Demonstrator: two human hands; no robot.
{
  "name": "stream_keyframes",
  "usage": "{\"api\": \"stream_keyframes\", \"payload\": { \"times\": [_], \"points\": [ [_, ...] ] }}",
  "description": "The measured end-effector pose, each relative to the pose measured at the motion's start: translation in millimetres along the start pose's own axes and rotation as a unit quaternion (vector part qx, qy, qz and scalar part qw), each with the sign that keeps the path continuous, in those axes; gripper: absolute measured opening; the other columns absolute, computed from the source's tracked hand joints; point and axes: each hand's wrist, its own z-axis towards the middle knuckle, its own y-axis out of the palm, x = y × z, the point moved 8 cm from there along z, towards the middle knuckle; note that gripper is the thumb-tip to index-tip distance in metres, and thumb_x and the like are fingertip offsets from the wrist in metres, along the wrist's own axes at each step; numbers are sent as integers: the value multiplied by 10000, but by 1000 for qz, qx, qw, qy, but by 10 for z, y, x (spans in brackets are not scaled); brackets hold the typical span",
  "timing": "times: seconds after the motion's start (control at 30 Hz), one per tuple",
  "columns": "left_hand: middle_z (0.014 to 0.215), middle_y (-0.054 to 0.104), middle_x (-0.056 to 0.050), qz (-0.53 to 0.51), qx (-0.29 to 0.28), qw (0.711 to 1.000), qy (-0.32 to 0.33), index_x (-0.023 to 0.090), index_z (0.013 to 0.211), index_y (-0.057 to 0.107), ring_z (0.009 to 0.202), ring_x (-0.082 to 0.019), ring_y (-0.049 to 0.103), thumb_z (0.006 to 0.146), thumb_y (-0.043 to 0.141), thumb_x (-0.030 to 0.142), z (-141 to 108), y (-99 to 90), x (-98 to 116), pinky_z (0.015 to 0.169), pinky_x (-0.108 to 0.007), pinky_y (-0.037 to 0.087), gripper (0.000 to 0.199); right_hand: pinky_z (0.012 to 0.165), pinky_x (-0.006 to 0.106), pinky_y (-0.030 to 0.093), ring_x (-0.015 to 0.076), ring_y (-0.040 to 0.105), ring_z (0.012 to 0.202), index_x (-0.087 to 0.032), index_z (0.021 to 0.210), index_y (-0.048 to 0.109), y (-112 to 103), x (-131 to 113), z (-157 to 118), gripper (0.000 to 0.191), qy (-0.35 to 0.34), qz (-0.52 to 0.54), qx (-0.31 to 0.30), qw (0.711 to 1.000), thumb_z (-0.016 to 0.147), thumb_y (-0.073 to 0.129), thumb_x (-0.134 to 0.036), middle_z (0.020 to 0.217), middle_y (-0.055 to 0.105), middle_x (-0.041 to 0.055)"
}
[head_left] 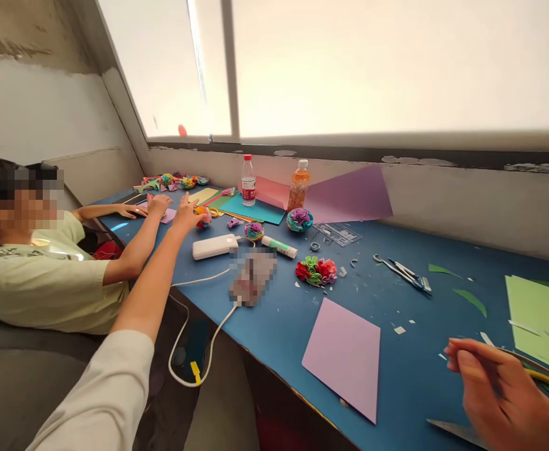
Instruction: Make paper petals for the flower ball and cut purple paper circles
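My left hand [190, 214] reaches across the table with its fingers stretched and apart. It is over a small red and orange paper ball [203, 217], which it partly covers; I cannot tell whether they touch. Close by lie scissors with orange-yellow handles [215, 212]. At the lower right, my right hand [507, 391] has thumb and fingertips pressed together; anything between them is too small or hidden. Below it a metal blade [457, 431] shows, partly covered by the hand. A lilac paper sheet [343, 360] lies to its left at the table's front edge.
Curled paper flowers [316, 270], a glue stick [279, 247], a white power bank [215, 247] and a cabled, blurred device [253, 275] lie mid-table. Two bottles [299, 186] stand behind. A compass [406, 274] and green paper [538, 319] are rightward. A co-worker's hands [158, 205] handle paper.
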Motion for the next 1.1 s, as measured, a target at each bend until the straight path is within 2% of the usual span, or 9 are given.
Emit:
{"api": "stream_keyframes", "payload": {
  "times": [0.1, 0.17, 0.3, 0.4, 0.57, 0.67, 0.8, 0.97, 1.1],
  "points": [
    [1284, 556, -106, 20, 56, 998, -16, 161, 1201, 570, 1150, -231, 561, 929, 559, 331, -82, -20, 12, 982, -469, 484, 321, 620, 411, 564, 268, 674, 714, -269, 958, 587, 66, 27, 22, 323, 1, 16, -29, 999, 855, 448, -541, 815, 675, 90],
    [1241, 596, -103, 14, 50, 999, 17, 139, 1109, 612, 1163, -221, 564, 940, 528, 265, -198, 152, 205, 1012, -444, 469, 227, 624, 409, 568, 269, 679, 714, -270, 958, 595, 125, 66, 44, 335, -4, 18, -48, 999, 861, 432, -546, 813, 685, 88],
    [1043, 711, -40, -13, -53, 988, 143, 176, 944, 678, 994, -165, 660, 915, 536, 233, -654, 784, 896, 911, -273, 530, 156, 599, 401, 564, 257, 676, 642, -299, 892, 611, 238, 138, 88, 332, -28, -2, -81, 996, 849, 445, -583, 734, 697, 53],
    [1139, 697, -42, -24, -105, 968, 226, 187, 980, 685, 1071, -178, 646, 919, 524, 275, -1093, 1173, 1438, 945, -272, 517, 194, 594, 373, 562, 243, 678, 631, -300, 876, 619, 306, 159, 113, 340, -30, -3, -105, 994, 834, 470, -603, 701, 700, 44],
    [1157, 698, -49, -41, -180, 913, 365, 181, 1038, 696, 1100, -170, 639, 933, 504, 321, -1676, 1588, 2256, 964, -254, 510, 260, 478, 317, 530, 226, 679, 576, -271, 812, 652, 571, -55, 108, 404, -68, -4, -195, 978, 825, 449, -620, 714, 720, 67],
    [1236, 665, -79, -40, -201, 880, 428, 155, 1019, 714, 1221, -199, 578, 912, 552, 294, -1840, 1803, 2616, 1102, -287, 417, 239, 622, 348, 588, 247, 713, 742, -258, 820, 684, 778, -337, 49, 466, -166, -45, -253, 952, 866, 369, -599, 866, 740, 90],
    [1441, 499, -104, -5, -237, 861, 450, 111, 1184, 642, 1409, -224, 379, 954, 463, 246, -1875, 2094, 2746, 1214, -357, 255, 321, 834, 449, 574, 289, 690, 958, -224, 953, 710, 999, -446, -12, 546, -231, -119, -319, 911, 882, 330, -609, 1079, 708, 131],
    [1350, 579, -132, 14, -311, 848, 429, 72, 1262, 581, 1268, -209, 534, 949, 494, 301, -1878, 2270, 2564, 1120, -310, 383, 398, 908, 475, 550, 320, 634, 1116, -180, 1231, 637, 1112, -204, -82, 696, -217, -162, -350, 897, 812, 445, -701, 1303, 607, 159],
    [1357, 572, -130, 23, -356, 842, 405, 77, 1275, 567, 1245, -234, 547, 945, 494, 343, -1863, 2280, 2490, 1055, -339, 438, 430, 1018, 562, 454, 387, 467, 1299, -167, 1343, 568, 1204, -58, -210, 824, -201, -204, -372, 883, 737, 529, -725, 1434, 474, 170]
  ]
}}
